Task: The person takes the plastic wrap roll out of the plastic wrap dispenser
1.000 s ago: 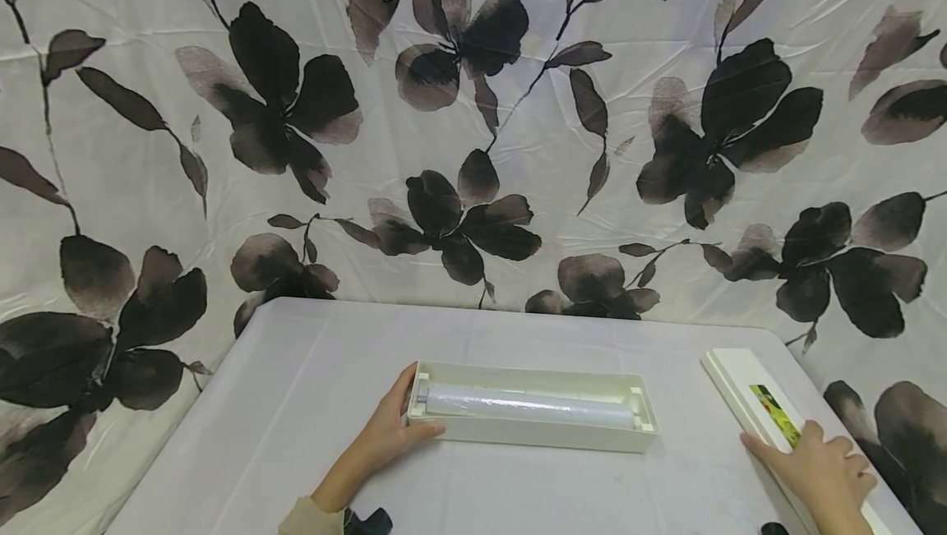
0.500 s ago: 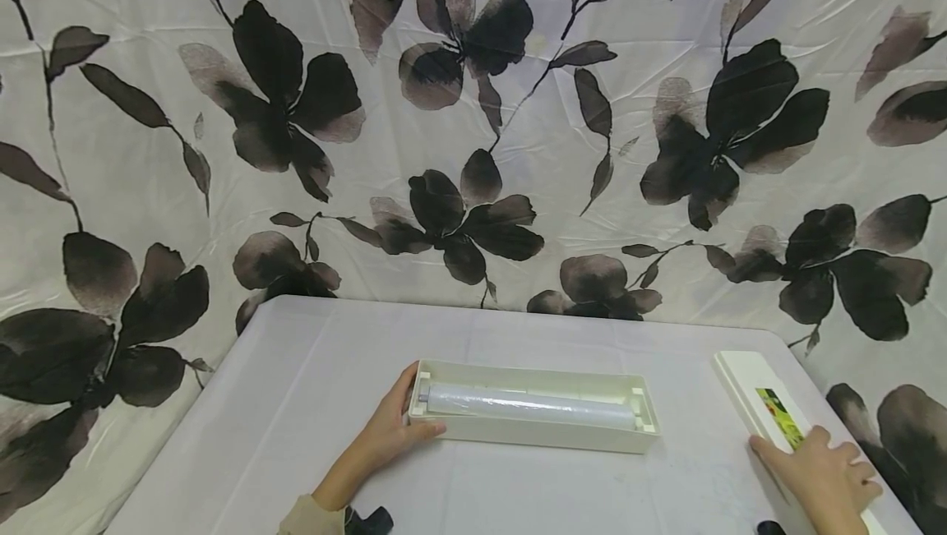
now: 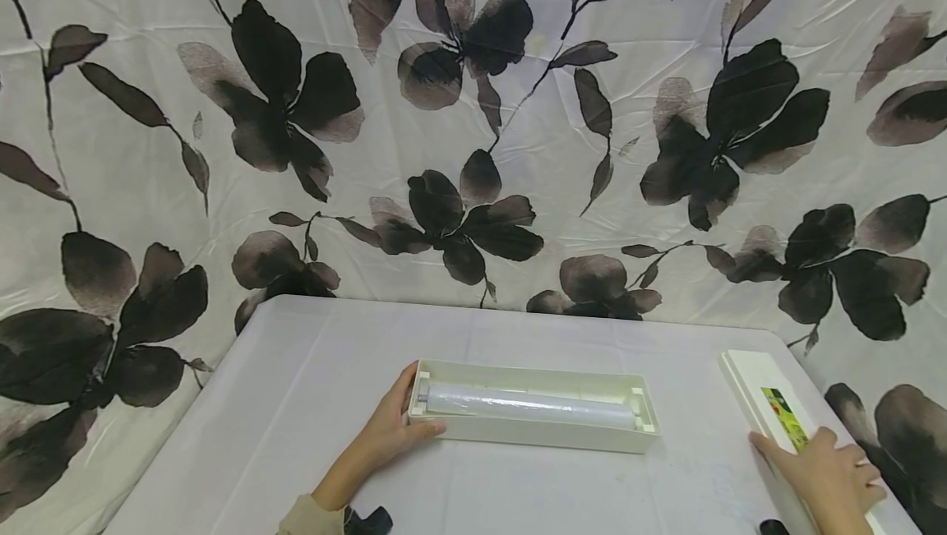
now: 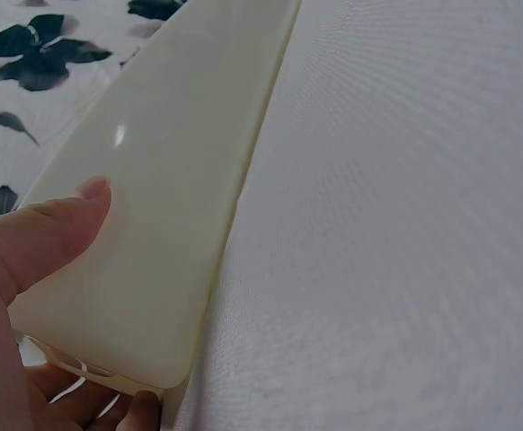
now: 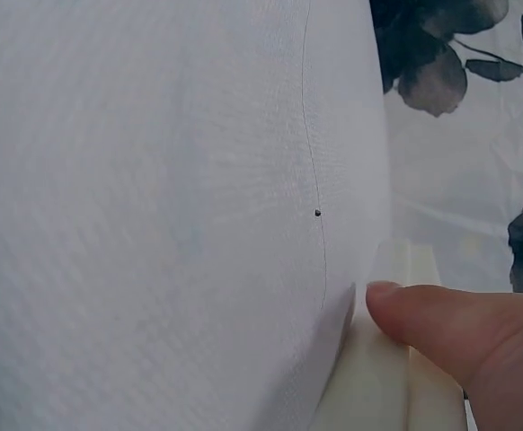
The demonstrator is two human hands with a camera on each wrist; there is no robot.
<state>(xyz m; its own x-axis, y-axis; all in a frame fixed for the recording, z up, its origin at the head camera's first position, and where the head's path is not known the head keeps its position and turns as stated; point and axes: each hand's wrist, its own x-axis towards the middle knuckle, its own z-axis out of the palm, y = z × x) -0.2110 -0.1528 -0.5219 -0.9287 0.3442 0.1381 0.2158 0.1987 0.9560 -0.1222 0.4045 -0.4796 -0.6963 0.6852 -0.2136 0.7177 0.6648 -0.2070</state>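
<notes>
Since the earlier frames the right hand (image 3: 824, 477) has slid slightly rightward and nearer along the cream lid (image 3: 769, 408), which has shifted with it toward the table (image 3: 296, 403) edge. Its grip is curled over the lid's near end, thumb on the inner side. The left hand (image 3: 385, 432) has not moved: its grip clasps the left end of the cream dispenser tray (image 3: 533, 432), thumb on the front wall. A cling-film roll (image 3: 525, 405) lies inside the tray, just right of that grip.
</notes>
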